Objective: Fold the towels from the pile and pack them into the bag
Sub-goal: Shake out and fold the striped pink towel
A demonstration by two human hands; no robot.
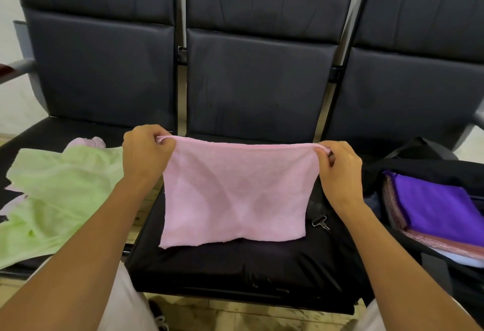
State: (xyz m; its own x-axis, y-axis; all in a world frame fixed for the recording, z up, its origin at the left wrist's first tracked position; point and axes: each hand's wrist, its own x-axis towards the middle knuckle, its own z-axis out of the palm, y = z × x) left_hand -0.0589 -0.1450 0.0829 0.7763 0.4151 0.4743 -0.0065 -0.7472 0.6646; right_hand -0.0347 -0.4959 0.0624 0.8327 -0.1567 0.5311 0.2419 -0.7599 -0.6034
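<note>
A pink towel (235,191) hangs stretched between my hands over the middle black seat, its lower edge resting on the cushion. My left hand (145,151) pinches its upper left corner and my right hand (340,168) pinches its upper right corner. On the left seat lies the pile: a light green towel (55,194) with another pink towel (86,142) peeking out behind it. At the right, an open black bag (408,170) holds folded towels, a purple one (440,207) on top of pinkish ones (442,245).
A row of three black padded seats (259,87) with high backs fills the view. A metal clip on a strap (320,222) lies on the middle cushion by the towel's right edge. My knees and a shoe (159,317) show at the bottom over a tiled floor.
</note>
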